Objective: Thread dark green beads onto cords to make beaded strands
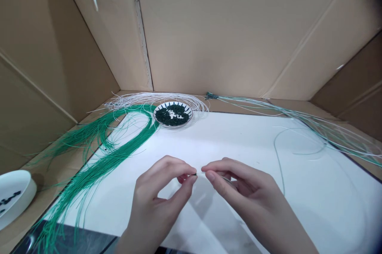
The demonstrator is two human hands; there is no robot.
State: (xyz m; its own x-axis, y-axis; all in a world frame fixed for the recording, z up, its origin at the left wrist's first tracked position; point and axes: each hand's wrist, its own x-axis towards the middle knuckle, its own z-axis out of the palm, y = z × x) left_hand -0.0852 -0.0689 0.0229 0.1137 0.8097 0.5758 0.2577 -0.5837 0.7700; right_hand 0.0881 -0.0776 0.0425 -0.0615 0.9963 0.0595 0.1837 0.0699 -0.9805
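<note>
My left hand [167, 194] pinches a tiny black piece [195, 174] between thumb and forefinger, above the white board. Facing it, my right hand [244, 194] is closed in a pinch on a thin pale strand [201, 172], whose short end points left at the black piece. Whether the strand's tip sits inside the piece is too small to tell. Beyond both hands, a patterned plate [173, 126] holds many small dark pieces [163, 116], with bare white showing in its middle.
Green strands [119, 158] curve down the left side. White strands [137, 98] lie coiled behind the plate. At the right, a bundle of pale strands [286, 110] has dark ends. A white dish [28, 190] holds black bits. Cardboard walls [232, 39] surround the white board [227, 134].
</note>
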